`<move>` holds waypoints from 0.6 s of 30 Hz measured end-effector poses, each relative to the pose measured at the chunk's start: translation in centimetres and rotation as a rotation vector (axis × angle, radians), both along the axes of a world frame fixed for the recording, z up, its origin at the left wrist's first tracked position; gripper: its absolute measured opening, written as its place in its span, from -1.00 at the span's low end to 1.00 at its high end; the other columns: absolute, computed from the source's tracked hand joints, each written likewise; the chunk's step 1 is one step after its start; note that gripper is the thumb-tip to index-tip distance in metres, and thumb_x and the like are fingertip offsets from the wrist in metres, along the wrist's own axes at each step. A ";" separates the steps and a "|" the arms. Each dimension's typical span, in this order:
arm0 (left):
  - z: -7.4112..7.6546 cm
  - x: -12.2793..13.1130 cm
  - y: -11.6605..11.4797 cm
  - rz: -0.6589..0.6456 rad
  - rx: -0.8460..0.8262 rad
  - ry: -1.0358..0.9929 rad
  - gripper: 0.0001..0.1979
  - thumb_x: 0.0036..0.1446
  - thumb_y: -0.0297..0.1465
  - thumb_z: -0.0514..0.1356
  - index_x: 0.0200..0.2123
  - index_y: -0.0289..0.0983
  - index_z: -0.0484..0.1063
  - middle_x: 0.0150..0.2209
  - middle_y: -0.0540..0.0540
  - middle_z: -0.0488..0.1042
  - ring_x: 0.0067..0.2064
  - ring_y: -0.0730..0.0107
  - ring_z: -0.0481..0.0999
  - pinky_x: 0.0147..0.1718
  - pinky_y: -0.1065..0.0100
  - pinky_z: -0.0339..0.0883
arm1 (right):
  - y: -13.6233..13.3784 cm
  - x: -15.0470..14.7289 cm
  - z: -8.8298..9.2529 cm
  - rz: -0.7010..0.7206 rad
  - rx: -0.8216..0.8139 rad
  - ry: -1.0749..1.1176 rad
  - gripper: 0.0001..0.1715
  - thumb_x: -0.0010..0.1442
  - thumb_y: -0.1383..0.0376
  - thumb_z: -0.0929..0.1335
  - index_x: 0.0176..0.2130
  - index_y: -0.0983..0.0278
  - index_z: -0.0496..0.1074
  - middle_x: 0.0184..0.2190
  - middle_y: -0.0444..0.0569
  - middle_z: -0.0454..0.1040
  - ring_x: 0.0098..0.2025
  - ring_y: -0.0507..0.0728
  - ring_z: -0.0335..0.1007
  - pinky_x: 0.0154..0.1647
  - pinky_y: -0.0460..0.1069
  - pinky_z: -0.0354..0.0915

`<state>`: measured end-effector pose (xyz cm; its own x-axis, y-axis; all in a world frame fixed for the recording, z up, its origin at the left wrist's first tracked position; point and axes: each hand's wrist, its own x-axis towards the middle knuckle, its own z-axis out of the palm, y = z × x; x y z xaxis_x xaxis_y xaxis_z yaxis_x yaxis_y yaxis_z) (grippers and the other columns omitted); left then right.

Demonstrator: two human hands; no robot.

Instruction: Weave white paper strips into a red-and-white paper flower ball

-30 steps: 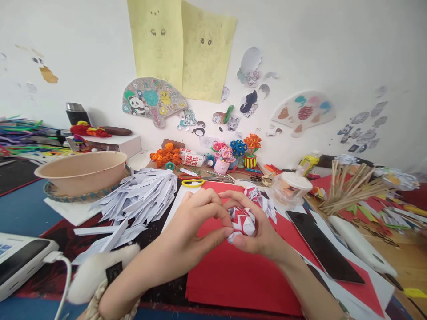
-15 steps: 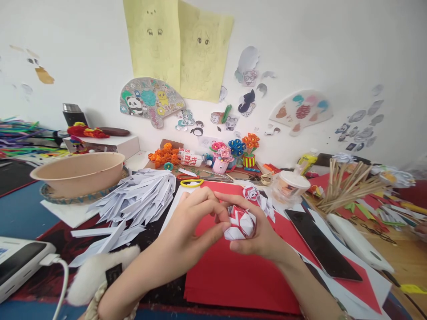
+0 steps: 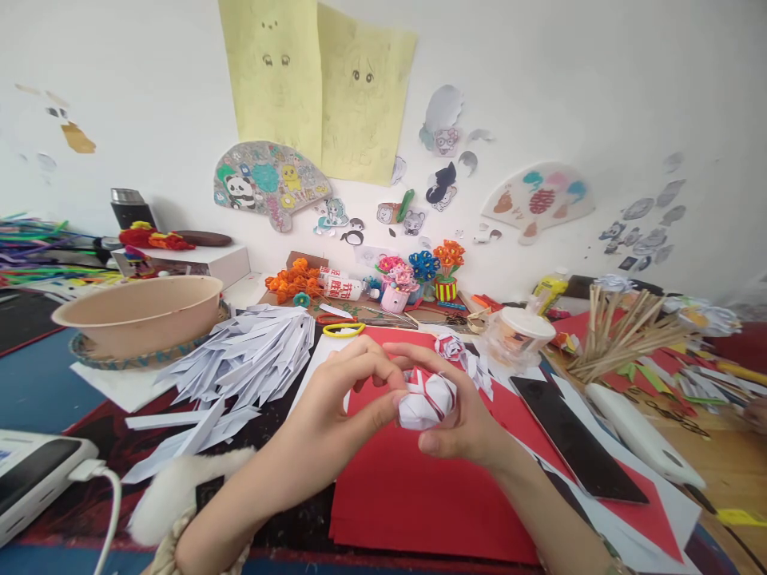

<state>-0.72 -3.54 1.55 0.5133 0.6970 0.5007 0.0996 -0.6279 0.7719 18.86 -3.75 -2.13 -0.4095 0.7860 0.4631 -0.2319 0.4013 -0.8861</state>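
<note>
A red-and-white folded paper flower (image 3: 427, 399) is held between both hands, above a stack of red paper (image 3: 413, 495). My left hand (image 3: 351, 395) pinches its left side between thumb and fingers. My right hand (image 3: 467, 415) curves round the right and back of it, fingers over the far side and thumb near the front. Some of the fingertips are hidden behind the flower. Behind my right hand lies another red-and-white paper flower (image 3: 449, 347) with white folded paper pieces beside it.
A pile of folded white paper strips (image 3: 252, 351) lies left, beside a beige basin (image 3: 141, 311). Yellow-handled scissors (image 3: 343, 328) rest behind my hands. To the right are a phone (image 3: 575, 435), a lidded tub (image 3: 521, 335) and wooden sticks (image 3: 617, 335).
My right thumb has shifted slightly and stands a little off the flower's front. The flower has turned a little in my hands, and the whole view has moved slightly.
</note>
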 end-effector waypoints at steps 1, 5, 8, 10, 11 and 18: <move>0.0 -0.1 0.1 -0.008 -0.008 -0.012 -0.85 0.31 -0.39 0.17 -0.36 -0.22 0.42 -0.31 0.02 0.37 -0.22 0.39 0.35 -0.23 0.36 0.19 | 0.0 0.1 0.0 -0.009 -0.011 0.003 -0.14 -0.08 0.15 0.62 0.18 0.06 0.41 0.07 0.00 0.50 0.02 0.18 0.50 -0.01 0.01 0.44; 0.1 -0.2 0.3 0.006 0.022 -0.042 -0.86 0.32 -0.41 0.15 -0.34 -0.21 0.41 -0.31 0.03 0.37 -0.23 0.40 0.33 -0.24 0.37 0.19 | 0.1 0.1 0.1 -0.059 -0.004 0.029 -0.27 0.03 0.20 0.59 0.16 0.00 0.41 0.00 -0.07 0.49 -0.14 0.07 0.52 -0.14 -0.06 0.47; 0.1 -0.1 0.4 0.078 0.118 -0.016 -0.87 0.31 -0.43 0.16 -0.34 -0.21 0.42 -0.31 0.02 0.36 -0.25 0.39 0.32 -0.27 0.37 0.17 | 0.1 0.1 0.4 -0.102 0.073 0.010 -0.36 0.08 0.22 0.56 0.13 -0.01 0.43 0.04 -0.06 0.51 0.00 0.14 0.49 0.00 0.01 0.45; 0.0 -0.2 0.4 0.145 0.223 0.036 -0.90 0.29 -0.45 0.19 -0.32 -0.20 0.43 -0.30 0.01 0.36 -0.25 0.38 0.32 -0.27 0.35 0.14 | 0.1 0.2 0.4 -0.100 0.122 -0.020 -0.39 0.14 0.22 0.53 0.15 0.00 0.41 0.08 -0.02 0.51 0.08 0.20 0.47 0.08 0.08 0.43; 0.0 -0.2 0.4 0.176 0.285 0.068 -0.91 0.28 -0.46 0.20 -0.31 -0.19 0.44 -0.29 0.01 0.36 -0.24 0.38 0.33 -0.26 0.33 0.12 | 0.2 0.3 0.4 -0.092 0.133 -0.035 -0.38 0.16 0.22 0.52 0.17 0.00 0.39 0.10 -0.01 0.51 0.11 0.21 0.47 0.10 0.11 0.42; 0.0 -0.9 0.1 0.280 0.587 0.236 -0.88 0.27 -0.50 0.18 -0.25 -0.15 0.45 -0.24 0.00 0.43 -0.22 0.34 0.39 -0.27 0.27 0.02 | 0.2 0.7 0.1 -0.089 0.087 -0.080 -0.35 0.18 0.19 0.51 0.22 0.03 0.36 0.18 0.03 0.48 0.20 0.26 0.42 0.20 0.17 0.36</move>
